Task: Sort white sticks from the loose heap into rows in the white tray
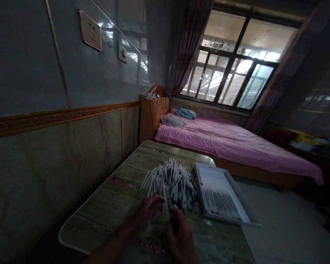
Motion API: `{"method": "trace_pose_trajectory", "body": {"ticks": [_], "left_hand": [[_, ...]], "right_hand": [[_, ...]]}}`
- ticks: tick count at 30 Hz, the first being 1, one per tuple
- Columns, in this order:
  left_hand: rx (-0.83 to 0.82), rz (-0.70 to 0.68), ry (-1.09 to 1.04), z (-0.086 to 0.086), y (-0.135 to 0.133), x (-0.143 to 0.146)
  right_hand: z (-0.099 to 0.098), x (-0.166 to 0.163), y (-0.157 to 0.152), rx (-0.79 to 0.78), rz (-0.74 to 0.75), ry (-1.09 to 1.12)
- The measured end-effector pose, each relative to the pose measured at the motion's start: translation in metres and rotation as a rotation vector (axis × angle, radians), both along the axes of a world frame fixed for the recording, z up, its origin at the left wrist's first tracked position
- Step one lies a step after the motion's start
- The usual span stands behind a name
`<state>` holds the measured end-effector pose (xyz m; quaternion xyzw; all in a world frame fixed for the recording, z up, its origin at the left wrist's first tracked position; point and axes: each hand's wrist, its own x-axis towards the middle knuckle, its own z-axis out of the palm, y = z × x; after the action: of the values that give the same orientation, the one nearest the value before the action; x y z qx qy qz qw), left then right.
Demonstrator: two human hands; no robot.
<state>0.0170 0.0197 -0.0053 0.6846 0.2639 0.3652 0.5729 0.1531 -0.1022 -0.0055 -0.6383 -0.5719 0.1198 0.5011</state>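
A heap of several white paper-wrapped sticks (170, 181) lies on a marbled table (107, 209). To its right sits a white tray (231, 190) with a row of the same sticks laid side by side in its near half. My left hand (148, 211) rests at the near edge of the heap, fingers curled onto the sticks. My right hand (180, 234) is just beside it, fingers bent around a stick at the heap's near edge; the dim light hides the grip.
The table stands against a tiled wall (57, 146) on the left. Beyond it is a bed with a pink checked cover (231, 143) and a wooden headboard (154, 113). A barred window (231, 73) is behind the bed. Bare floor (286, 227) lies to the right.
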Motion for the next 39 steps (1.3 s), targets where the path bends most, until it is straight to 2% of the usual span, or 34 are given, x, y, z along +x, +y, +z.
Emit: {"method": "trace_pose_trajectory", "body": {"ticks": [3,5,7,9,12,16,21,28,33,35,37,39], "left_hand": [[-0.077,-0.055,0.000,0.001,0.000,0.003],[-0.152,-0.017,0.002,0.001,0.001,0.005],[-0.231,0.060,-0.023,0.001,0.002,0.006],[-0.303,0.148,-0.058,0.003,0.004,0.006],[-0.395,0.214,-0.093,0.006,0.007,0.006],[-0.439,0.213,-0.127,0.007,0.009,0.005],[-0.441,0.201,-0.147,0.000,0.011,0.005],[-0.468,0.235,-0.190,-0.002,0.013,0.007],[-0.539,0.268,-0.348,-0.002,0.015,0.008],[-0.594,0.267,-0.409,-0.001,0.015,0.007],[-0.628,0.266,-0.450,0.000,0.015,0.005],[-0.638,0.275,-0.481,0.001,0.015,0.004]], "right_hand": [[0.000,-0.007,0.002,-0.009,0.122,-0.062],[0.001,0.000,0.003,-0.024,0.108,-0.066],[0.003,0.014,0.002,-0.055,0.003,-0.051],[0.006,0.032,0.002,-0.148,-0.166,-0.074],[0.011,0.056,0.003,-0.408,-0.365,-0.244],[0.018,0.067,0.008,-0.653,-0.406,-0.414],[0.022,0.065,0.017,-0.736,-0.431,-0.485],[0.012,0.071,0.014,-0.641,-0.476,-0.427],[0.000,0.071,0.003,-0.450,-0.510,-0.341],[-0.004,0.067,-0.001,-0.310,-0.428,-0.267],[-0.007,0.058,-0.003,-0.186,-0.264,-0.197],[-0.009,0.048,-0.005,-0.126,-0.099,-0.166]]}}
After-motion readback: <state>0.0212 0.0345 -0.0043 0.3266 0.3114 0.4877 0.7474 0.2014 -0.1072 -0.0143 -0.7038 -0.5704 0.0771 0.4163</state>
